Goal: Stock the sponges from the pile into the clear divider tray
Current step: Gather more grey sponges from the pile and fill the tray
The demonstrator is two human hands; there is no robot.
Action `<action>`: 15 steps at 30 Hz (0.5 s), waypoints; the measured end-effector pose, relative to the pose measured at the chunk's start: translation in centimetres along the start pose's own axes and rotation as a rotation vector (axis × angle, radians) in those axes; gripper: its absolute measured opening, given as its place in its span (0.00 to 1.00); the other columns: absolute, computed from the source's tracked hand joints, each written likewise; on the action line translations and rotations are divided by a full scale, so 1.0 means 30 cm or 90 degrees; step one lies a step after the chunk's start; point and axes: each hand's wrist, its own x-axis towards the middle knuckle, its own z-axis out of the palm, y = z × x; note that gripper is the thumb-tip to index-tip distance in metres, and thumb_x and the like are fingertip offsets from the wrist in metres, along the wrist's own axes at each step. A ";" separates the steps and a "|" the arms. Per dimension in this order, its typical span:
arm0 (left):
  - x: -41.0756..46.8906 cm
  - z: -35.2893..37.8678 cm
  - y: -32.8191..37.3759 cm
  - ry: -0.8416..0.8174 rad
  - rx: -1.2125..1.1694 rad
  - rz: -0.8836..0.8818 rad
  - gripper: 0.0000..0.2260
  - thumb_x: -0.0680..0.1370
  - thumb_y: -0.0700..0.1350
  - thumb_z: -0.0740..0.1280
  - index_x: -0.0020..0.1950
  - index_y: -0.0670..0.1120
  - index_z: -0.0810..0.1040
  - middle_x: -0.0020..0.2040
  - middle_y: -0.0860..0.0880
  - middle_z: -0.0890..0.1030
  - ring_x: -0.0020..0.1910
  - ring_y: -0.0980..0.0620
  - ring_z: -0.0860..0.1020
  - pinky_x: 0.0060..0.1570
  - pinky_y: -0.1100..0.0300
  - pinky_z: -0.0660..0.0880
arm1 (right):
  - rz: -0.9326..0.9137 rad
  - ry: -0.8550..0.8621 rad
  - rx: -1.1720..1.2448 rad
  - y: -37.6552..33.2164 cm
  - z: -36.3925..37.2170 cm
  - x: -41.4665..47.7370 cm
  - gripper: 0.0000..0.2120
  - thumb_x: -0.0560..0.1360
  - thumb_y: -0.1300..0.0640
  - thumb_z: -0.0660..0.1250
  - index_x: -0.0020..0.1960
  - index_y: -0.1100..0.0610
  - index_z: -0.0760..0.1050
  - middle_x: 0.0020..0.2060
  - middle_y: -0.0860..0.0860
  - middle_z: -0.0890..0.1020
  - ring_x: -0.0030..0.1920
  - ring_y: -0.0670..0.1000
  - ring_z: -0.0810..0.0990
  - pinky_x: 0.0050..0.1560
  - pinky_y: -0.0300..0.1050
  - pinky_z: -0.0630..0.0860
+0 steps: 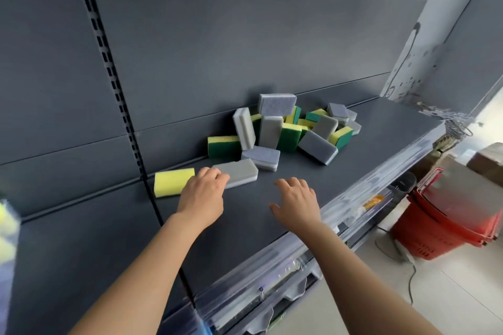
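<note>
While left hand (202, 194) curls fingers onto grey sponge (241, 174), right hand (297, 202) hovers, fingers apart; pile (288, 130) at 1 o'clock.

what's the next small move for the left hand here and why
Probably lift the grey sponge off the shelf and carry it left. The left hand has its fingers curled over the sponge's end, the sponge lies loose in front of the pile, and the clear tray shows blurred at the left edge. The right hand is open and holds nothing.
</note>
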 end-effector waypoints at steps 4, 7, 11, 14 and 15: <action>0.131 0.049 0.002 -0.043 0.000 -0.038 0.23 0.75 0.37 0.61 0.69 0.49 0.66 0.66 0.48 0.67 0.65 0.47 0.65 0.57 0.56 0.69 | -0.018 -0.007 0.013 0.055 0.034 0.144 0.24 0.74 0.48 0.65 0.67 0.54 0.67 0.63 0.52 0.71 0.64 0.55 0.66 0.62 0.48 0.65; 0.189 0.083 0.012 -0.086 0.001 -0.084 0.24 0.79 0.48 0.59 0.74 0.48 0.58 0.71 0.46 0.63 0.69 0.46 0.62 0.62 0.53 0.67 | -0.041 -0.012 0.022 0.085 0.055 0.237 0.24 0.74 0.48 0.65 0.67 0.55 0.65 0.66 0.53 0.68 0.67 0.56 0.65 0.63 0.49 0.65; 0.227 0.118 0.018 -0.135 0.014 -0.152 0.25 0.81 0.54 0.52 0.75 0.44 0.54 0.74 0.47 0.61 0.71 0.47 0.60 0.63 0.53 0.66 | -0.080 -0.054 0.055 0.108 0.074 0.361 0.29 0.76 0.49 0.64 0.72 0.54 0.57 0.76 0.55 0.52 0.75 0.57 0.53 0.68 0.52 0.62; 0.237 0.130 0.031 -0.138 0.010 -0.203 0.24 0.82 0.53 0.52 0.74 0.43 0.55 0.70 0.45 0.65 0.68 0.46 0.64 0.61 0.54 0.67 | -0.118 -0.103 0.048 0.123 0.096 0.437 0.33 0.77 0.50 0.61 0.76 0.52 0.48 0.77 0.54 0.43 0.76 0.56 0.44 0.72 0.52 0.55; 0.241 0.132 0.037 -0.137 -0.003 -0.223 0.24 0.81 0.52 0.54 0.74 0.43 0.55 0.69 0.45 0.65 0.67 0.46 0.64 0.61 0.54 0.67 | -0.130 -0.118 0.045 0.129 0.104 0.456 0.33 0.78 0.51 0.60 0.77 0.51 0.46 0.77 0.55 0.43 0.76 0.56 0.43 0.73 0.52 0.53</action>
